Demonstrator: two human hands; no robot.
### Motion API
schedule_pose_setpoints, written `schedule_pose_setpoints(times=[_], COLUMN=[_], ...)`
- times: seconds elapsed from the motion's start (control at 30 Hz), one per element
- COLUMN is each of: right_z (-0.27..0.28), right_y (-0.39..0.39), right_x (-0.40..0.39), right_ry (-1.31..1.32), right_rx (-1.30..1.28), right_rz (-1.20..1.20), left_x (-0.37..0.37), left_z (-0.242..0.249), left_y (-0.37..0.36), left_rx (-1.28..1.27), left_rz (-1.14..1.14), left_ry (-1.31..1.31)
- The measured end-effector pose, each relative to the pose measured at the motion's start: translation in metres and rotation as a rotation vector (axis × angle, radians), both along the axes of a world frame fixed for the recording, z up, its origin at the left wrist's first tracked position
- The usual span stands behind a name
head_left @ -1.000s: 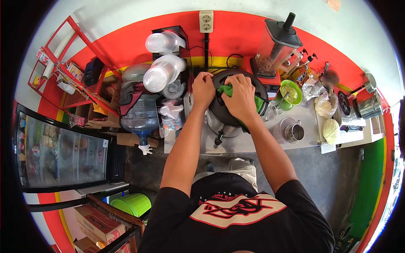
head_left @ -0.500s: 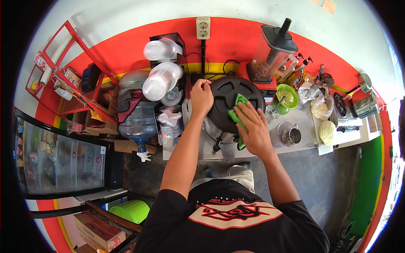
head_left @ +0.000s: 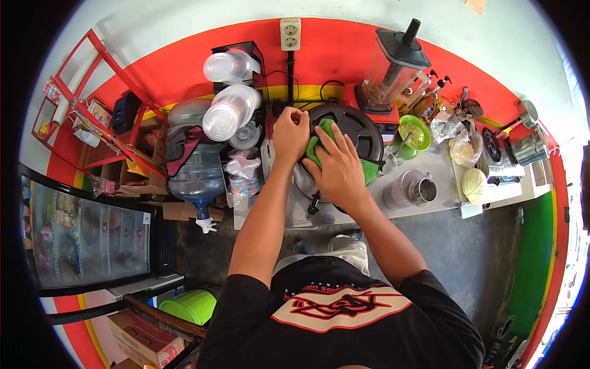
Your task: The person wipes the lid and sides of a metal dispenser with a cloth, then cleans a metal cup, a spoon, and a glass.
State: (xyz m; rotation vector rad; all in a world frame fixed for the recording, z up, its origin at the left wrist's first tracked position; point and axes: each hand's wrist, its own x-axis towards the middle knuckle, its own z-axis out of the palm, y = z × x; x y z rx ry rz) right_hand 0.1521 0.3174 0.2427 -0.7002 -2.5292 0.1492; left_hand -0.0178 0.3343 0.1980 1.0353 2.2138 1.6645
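Green cloth (head_left: pixel 319 142), bunched, pressed flat under the right hand (head_left: pixel 337 166) onto the black lid (head_left: pixel 351 132) of a steel urn (head_left: pixel 319 187) on the grey counter (head_left: pixel 369 206). Right fingers spread wide, palm down, pinning the cloth rather than gripping it; a fold of cloth trails out past the hand toward the lid's right rim. Left hand (head_left: pixel 291 132) sits at the lid's left edge, fingers curled around the rim; whether it pinches the rim or only braces against it I cannot tell.

Step in hand, by my reading: wiping the lid top, near-left sector, with the left hand steadying the urn. The far and right parts of the lid lie uncovered by the cloth. The next stroke likely calls for steady downward pressure, a sweep around the moulded ribs of the lid, and the brace kept firm so the lid does not turn or lift.

Around it: blender (head_left: pixel 393 64) on a red base just behind the lid; green bowl (head_left: pixel 415 132) with a spoon to the right; steel jug (head_left: pixel 421 189) near the counter's front edge; stacked clear cups (head_left: pixel 230 111) and a water bottle (head_left: pixel 195 169) to the left. The urn's tap (head_left: pixel 313 205) points toward the person.
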Motion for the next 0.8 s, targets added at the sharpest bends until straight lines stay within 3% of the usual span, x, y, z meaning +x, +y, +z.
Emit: schedule_pose_setpoints(times=[0.3, 0.53, 0.8], right_z=[-0.010, -0.001, -0.005], right_y=[0.006, 0.002, -0.005], right_x=[0.017, 0.057, 0.064], right_ry=[0.145, -0.002, 0.063], right_rx=[-0.020, 0.016, -0.019], right_rz=[0.022, 0.118, 0.130], left_x=[0.000, -0.001, -0.001], left_z=[0.002, -0.001, -0.004], left_y=[-0.002, 0.000, 0.002], left_rx=[-0.018, 0.020, 0.068], left_rz=[0.012, 0.007, 0.021], left_ry=[-0.066, -0.130, -0.093])
